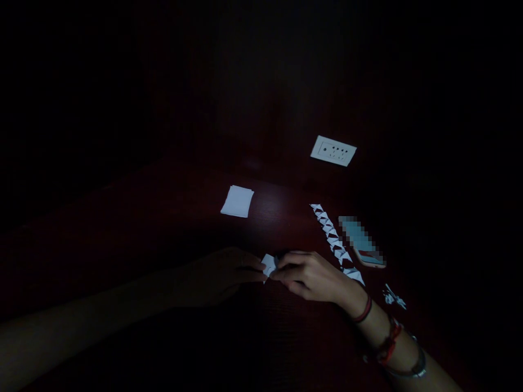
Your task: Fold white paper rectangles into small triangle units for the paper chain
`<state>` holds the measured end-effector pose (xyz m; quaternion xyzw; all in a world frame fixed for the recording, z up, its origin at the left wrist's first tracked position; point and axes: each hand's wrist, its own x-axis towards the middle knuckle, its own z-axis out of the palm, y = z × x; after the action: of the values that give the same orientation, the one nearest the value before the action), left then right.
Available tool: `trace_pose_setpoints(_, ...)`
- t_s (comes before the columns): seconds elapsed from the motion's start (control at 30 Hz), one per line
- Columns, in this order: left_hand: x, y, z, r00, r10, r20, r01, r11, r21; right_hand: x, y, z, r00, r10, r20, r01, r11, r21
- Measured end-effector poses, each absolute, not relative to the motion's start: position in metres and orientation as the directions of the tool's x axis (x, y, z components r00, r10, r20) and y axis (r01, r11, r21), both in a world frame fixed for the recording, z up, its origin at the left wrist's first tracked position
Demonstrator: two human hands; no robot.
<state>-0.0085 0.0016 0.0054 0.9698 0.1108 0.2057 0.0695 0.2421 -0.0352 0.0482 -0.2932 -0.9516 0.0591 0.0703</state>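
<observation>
Folded paper piece (268, 263): small, white, creased; held directly between the two hands, touching the fingertips of both, just above or on the dark red tabletop (281, 218) (contact cannot be told).
Left hand (229, 269): fingertips drawn narrow on the paper piece's left edge; mostly in shadow, exact finger placement hard to make out.
Right hand (312, 277): better lit; thumb and fingers pinched narrow on the paper piece's right side.
Right wrist and forearm: thin dark reddish band (365, 311) nearest the hand; red bracelet (390, 343) and dark bracelet (419, 365) farther up.
White scraps (394, 298): small loose heap, right of the right forearm.
Row of folded papers (333, 241): white, pointed, set end to end in a slanting line; nearest one just beside the right wrist.
Phone (359, 237): flat, screen lit and pixelated, just right of the row.
Paper stack (237, 201): white, square-looking sheets, slightly uneven, beyond the hands and apart from them.
Socket plate (333, 151): white, farthest item, beyond the row and phone.
</observation>
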Motion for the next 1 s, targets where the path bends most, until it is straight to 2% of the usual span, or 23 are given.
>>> trace_pose_setpoints(0.17,-0.0077,-0.0007,0.0079,0.891,0.241,0.384,0.191,-0.968,0.165,0.2391,-0.0368,0.0497,-0.828,0.556,0.071,0.555,0.831,-0.041)
trace_pose_setpoints(0.27,-0.0076,-0.0012,0.0077,0.891,0.256,0.375,0.205,-0.964,0.171,0.2378,-0.0381,0.0513,-0.823,0.565,0.052,0.565,0.825,-0.015)
trace_pose_setpoints(0.4,-0.0075,-0.0009,0.0064,0.897,0.262,0.357,0.216,-0.963,0.162,0.2381,-0.0387,0.0526,-0.815,0.578,0.043,0.576,0.816,-0.045)
trace_pose_setpoints(0.63,-0.0084,-0.0025,0.0094,0.884,0.270,0.381,0.213,-0.959,0.185,0.2395,-0.0359,0.0488,-0.815,0.575,0.072,0.554,0.810,-0.192)
trace_pose_setpoints(1.0,-0.0086,-0.0012,0.0067,0.900,0.231,0.369,0.194,-0.972,0.135,0.2400,-0.0365,0.0494,-0.814,0.575,0.079,0.553,0.809,-0.198)
